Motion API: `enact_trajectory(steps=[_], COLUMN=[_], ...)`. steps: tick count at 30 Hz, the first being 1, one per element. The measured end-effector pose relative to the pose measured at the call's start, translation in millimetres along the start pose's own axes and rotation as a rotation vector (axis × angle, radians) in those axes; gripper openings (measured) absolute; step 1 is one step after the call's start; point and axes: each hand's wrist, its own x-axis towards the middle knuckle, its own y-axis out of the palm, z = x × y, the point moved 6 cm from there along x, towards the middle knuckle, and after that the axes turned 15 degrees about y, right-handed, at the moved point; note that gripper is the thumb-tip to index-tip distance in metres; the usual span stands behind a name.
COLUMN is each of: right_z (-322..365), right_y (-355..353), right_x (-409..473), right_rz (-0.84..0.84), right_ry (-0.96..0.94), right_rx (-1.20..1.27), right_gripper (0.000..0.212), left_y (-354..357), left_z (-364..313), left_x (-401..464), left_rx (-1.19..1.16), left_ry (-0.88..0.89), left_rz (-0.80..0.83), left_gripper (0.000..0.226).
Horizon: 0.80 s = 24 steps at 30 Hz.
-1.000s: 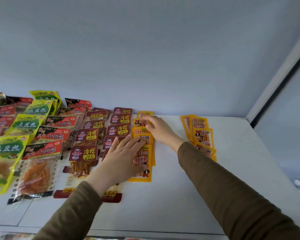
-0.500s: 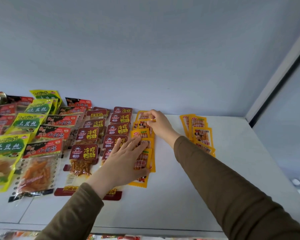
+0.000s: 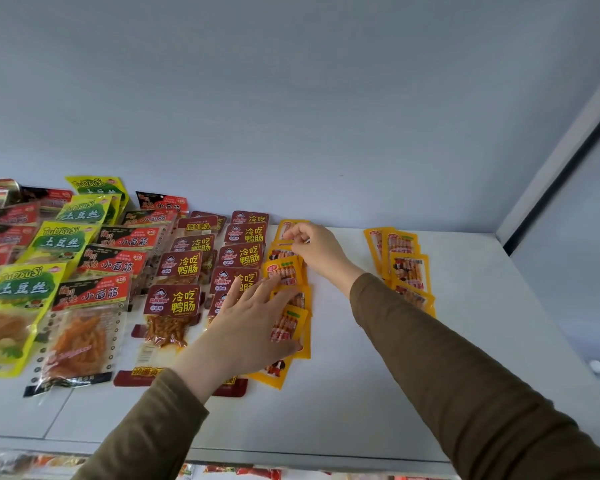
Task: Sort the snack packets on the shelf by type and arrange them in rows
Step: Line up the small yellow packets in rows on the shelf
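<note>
**Yellow row getting squared up, back packet now pinched**

From where I'm standing, the white shelf (image 3: 378, 375) has its rows running front to back: green-yellow potato packets (image 3: 21, 299) far left, then red-and-black gluten packets (image 3: 90, 306), then two rows of dark red duck packets (image 3: 177, 299), then the yellow row (image 3: 288, 299) being worked on. A second little yellow stack (image 3: 406, 268) sits well apart to the right.

The left hand (image 3: 253, 323) lies flat, fingers straight and spread, pressing down on the front packets of the yellow row and overlapping the neighbouring duck row. It looks about the same as a second ago, maybe a touch further forward.

The right hand (image 3: 314, 247) is what's changed. A second ago it was resting lower on the row; now it has reached to the back end, fingers curled, thumb and fingertips pinching the edge of the rearmost yellow packet (image 3: 286, 227) near the back wall (image 3: 291, 116).

The front yellow packet (image 3: 274, 372) pokes out under the left palm, slightly skewed compared with before.
</note>
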Motion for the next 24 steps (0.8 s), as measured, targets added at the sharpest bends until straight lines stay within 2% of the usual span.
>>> enact_trajectory(steps=[5,8,10,13,19,22,24], right_z=[-2.2,-2.4,-0.9,2.6,11.7,13.4,15.3], right_y=[1.5,-2.5,-7.2,-2.4,-0.7,-0.4,-4.1], right_x=[0.6,3.7,7.1,13.2,23.5,29.7,32.2], right_rz=[0.016,-0.009,-0.08,-0.046,-0.01,0.02,-0.022], right_ry=[-0.019,0.004,0.014,0.053,0.135,0.162,0.144], right_rx=[-0.153,-0.132,-0.159,-0.285,-0.356,-0.289,-0.235], right_gripper=[0.02,0.02,0.027,0.036,0.022,0.02,0.016], left_y=[2.0,1.9,3.2,6.5,9.2,8.6,7.7], left_z=[-0.4,0.4,1.2,2.8,6.2,5.7,5.6], left_x=[-0.3,0.8,1.3,2.8,4.9,4.6,4.7], left_rx=[-0.001,-0.002,-0.001,0.002,-0.003,0.003,0.005], left_ry=[-0.001,0.006,0.004,0.006,0.009,0.016,0.016], left_rz=[0.045,0.045,0.045,0.042,0.032,0.026,0.03], left_gripper=[0.087,0.088,0.088,0.087,0.089,0.088,0.088])
